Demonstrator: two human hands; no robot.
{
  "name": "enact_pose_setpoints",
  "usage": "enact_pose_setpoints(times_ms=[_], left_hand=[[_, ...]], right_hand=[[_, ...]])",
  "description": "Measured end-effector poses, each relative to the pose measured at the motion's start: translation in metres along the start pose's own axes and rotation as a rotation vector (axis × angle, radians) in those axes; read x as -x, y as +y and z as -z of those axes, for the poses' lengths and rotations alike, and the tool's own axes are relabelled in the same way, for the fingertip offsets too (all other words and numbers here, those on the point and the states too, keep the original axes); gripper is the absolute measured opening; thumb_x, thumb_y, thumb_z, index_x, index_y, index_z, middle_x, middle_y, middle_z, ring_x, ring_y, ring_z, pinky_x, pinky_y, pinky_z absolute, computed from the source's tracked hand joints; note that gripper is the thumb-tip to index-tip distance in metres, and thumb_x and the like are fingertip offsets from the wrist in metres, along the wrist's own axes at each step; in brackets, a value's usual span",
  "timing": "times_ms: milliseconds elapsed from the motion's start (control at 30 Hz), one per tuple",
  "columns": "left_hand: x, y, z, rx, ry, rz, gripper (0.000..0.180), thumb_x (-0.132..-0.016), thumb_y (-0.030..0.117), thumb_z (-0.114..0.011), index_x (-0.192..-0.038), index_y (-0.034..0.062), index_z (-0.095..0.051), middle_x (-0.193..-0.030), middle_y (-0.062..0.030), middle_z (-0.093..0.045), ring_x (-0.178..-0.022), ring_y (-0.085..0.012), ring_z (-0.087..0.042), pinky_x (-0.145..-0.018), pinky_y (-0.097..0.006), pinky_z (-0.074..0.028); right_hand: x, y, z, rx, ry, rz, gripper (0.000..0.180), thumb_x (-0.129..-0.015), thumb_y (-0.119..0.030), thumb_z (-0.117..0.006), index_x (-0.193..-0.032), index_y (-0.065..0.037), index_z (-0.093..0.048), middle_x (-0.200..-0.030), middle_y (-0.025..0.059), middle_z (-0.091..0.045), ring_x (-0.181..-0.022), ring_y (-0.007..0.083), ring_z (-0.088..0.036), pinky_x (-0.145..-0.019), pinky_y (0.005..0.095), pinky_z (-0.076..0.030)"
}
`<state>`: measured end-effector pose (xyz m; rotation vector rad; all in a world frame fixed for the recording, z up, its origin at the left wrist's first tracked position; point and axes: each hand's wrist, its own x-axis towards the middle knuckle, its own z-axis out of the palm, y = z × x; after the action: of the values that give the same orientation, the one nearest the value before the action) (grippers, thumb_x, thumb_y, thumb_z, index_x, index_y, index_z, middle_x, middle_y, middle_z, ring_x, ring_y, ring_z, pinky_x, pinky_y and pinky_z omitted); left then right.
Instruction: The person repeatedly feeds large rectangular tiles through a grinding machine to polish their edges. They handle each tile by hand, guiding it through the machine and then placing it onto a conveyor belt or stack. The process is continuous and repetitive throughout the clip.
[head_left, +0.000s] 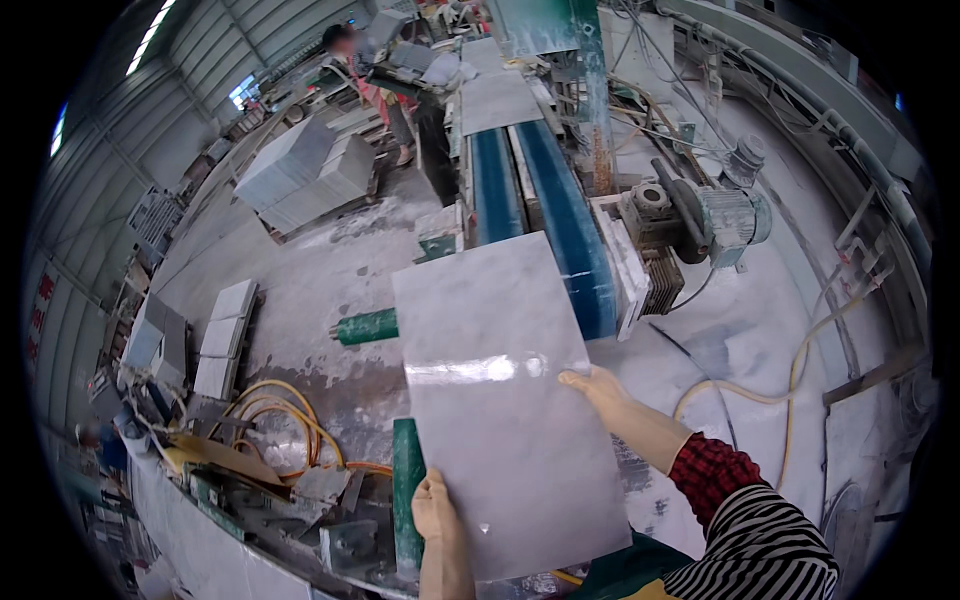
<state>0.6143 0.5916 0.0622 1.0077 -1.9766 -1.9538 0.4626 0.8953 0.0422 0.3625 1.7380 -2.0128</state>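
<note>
A large pale grey stone slab (500,430) lies across the middle of the view, with a bright band of light reflected on its surface. My left hand (436,508) grips its left edge near the lower corner, fingers curled over the rim. On the opposite edge, farther up, my right hand (598,390) holds the slab with the thumb on top. The slab's far end reaches the near end of a conveyor with two blue belts (575,230); whether it rests on them I cannot tell. Green rollers (368,327) show beside the slab's left edge, partly hidden beneath it.
Right of the belts sits an electric motor (730,218). A yellow hose (795,370) trails over the floor there; another coiled hose (285,405) lies left. Stacked slabs (300,175) stand far left, near a person (375,90) beside the conveyor. Another slab (500,100) lies on the belts.
</note>
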Motion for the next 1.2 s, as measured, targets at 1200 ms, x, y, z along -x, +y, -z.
enact_pose_setpoints(times_ms=[1200], left_hand=[[-0.160, 0.065, -0.164, -0.368, -0.248, 0.261, 0.062, -0.099, 0.056, -0.052, -0.126, 0.0027, -0.067, -0.124, -0.0123, -0.069, -0.115, -0.0220, -0.062, -0.099, -0.034, -0.046]], right_hand=[[0.084, -0.027, 0.042, -0.117, 0.234, -0.351, 0.055, -0.094, -0.040, -0.070, -0.128, 0.003, -0.061, -0.110, 0.0136, -0.069, -0.094, 0.0195, -0.064, -0.078, 0.0331, -0.051]])
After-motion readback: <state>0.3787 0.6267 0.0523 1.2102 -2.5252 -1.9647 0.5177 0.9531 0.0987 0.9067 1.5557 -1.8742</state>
